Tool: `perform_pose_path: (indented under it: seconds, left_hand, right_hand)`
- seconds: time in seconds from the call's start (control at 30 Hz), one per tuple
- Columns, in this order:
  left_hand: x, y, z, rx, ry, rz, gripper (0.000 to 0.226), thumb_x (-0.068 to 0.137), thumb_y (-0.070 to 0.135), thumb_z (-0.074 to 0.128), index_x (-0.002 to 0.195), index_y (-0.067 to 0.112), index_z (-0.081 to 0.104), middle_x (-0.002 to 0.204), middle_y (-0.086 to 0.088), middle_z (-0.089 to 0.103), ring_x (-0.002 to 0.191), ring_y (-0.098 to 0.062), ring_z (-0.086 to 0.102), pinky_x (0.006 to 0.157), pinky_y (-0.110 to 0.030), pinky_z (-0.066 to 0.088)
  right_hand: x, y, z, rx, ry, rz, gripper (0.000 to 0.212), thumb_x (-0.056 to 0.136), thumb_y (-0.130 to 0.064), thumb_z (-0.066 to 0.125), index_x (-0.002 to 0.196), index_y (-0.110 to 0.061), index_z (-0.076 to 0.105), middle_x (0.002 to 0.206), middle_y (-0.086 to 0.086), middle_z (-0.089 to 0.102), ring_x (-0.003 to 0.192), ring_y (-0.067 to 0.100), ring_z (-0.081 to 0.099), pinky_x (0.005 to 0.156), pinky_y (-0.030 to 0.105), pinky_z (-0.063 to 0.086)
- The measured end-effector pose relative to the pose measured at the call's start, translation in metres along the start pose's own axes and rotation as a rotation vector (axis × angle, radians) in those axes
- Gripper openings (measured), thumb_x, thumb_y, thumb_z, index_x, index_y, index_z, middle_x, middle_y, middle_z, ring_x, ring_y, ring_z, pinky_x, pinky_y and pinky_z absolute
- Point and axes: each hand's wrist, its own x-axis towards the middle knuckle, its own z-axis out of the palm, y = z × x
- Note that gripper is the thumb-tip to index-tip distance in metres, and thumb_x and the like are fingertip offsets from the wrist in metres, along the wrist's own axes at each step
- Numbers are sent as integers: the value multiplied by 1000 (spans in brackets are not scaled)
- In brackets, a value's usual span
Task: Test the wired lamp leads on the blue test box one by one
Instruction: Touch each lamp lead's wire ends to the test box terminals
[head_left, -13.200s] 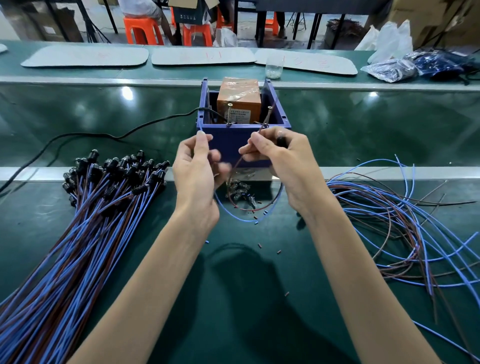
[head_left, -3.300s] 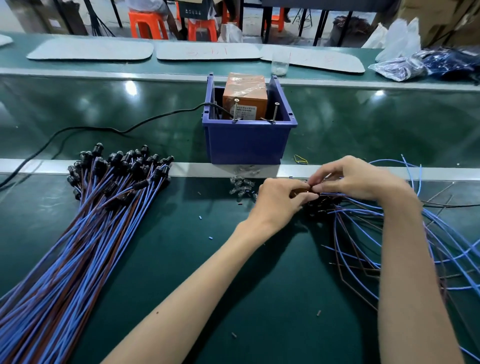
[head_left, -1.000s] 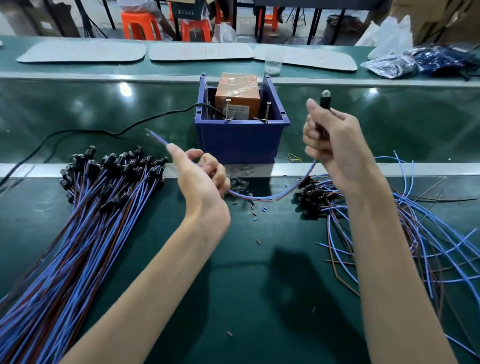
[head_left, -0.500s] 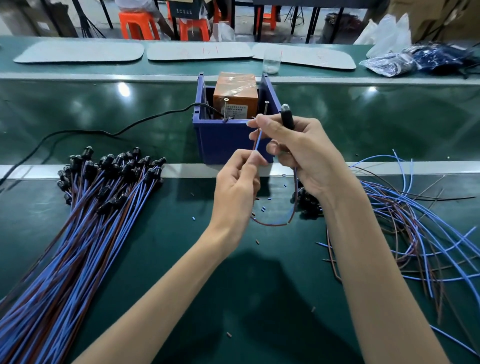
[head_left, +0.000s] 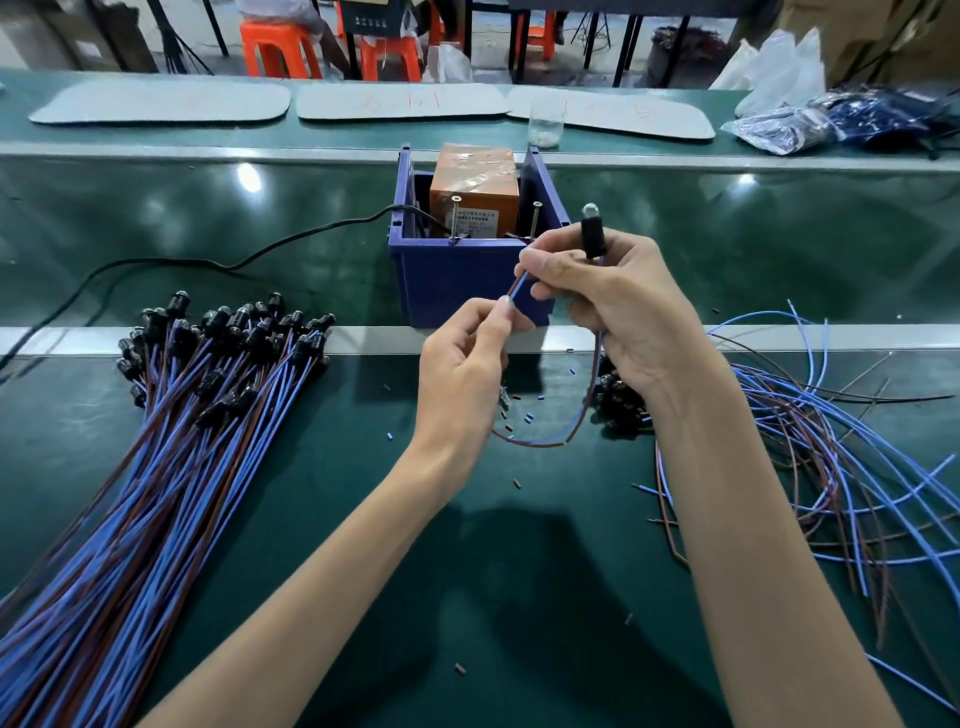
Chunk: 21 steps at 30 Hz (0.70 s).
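L hand (head_left: 462, 374) pinches lead ends (head_left: 514, 293); R hand (head_left: 618, 306) grips lamp (head_left: 591, 234), near side of blue test box (head_left: 467, 280). Risk: ends cross, short on screws (head_left: 455, 218).

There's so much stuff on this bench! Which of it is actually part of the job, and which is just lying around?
Part of the job: lamp lead, pinched by left hand and gripped by right hand; blue test box; bundle of leads, left; loose leads, right.
Just lying about: glass jar; plastic bags; grey mats; orange stools.
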Motion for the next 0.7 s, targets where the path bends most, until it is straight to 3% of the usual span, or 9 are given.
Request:
perform_pose_path:
  seconds: [0.17, 0.27, 0.37, 0.53, 0.7]
  left_hand:
    - [1, 3, -5, 128, 5, 97, 31, 100, 20, 50, 71, 20, 61, 45, 13, 36, 44, -4, 27, 46, -17, 23]
    - [4, 6, -9, 190, -4, 150, 29, 99, 17, 52, 72, 18, 62, 49, 17, 48, 46, -3, 32, 48, -14, 25]
    - [5, 7, -11, 188, -21, 147, 29, 99, 16, 52, 72, 17, 62, 47, 17, 45, 45, -3, 32, 48, -13, 24]
    - [2, 5, -7, 182, -3, 125, 29, 98, 17, 53, 71, 17, 63, 58, 0, 47, 47, -6, 31, 48, -18, 25]
    - [2, 3, -5, 180, 30, 124, 30, 98, 17, 53, 69, 17, 63, 55, 0, 43, 46, -6, 30, 47, -16, 24]
  right_hand:
    - [-2, -5, -9, -102, -13, 18, 15, 79, -14, 76, 69, -22, 69, 55, -13, 59, 61, 1, 62, 41, 10, 30]
    - [-3, -7, -13, -120, -33, 36, 15, 81, -12, 74, 70, -21, 68, 61, -9, 66, 59, 3, 63, 44, 11, 31]
    - [-2, -6, -10, -91, -20, 50, 16, 84, -8, 71, 73, -18, 66, 64, -3, 69, 57, 7, 66, 46, 13, 31]
    - [0, -3, -3, -18, 38, 85, 20, 85, -1, 67, 71, -13, 61, 56, -3, 67, 50, 6, 65, 38, 10, 28]
    - [0, 1, 3, 70, 77, 92, 25, 85, 1, 66, 66, -12, 60, 56, -3, 66, 45, 5, 61, 39, 8, 32]
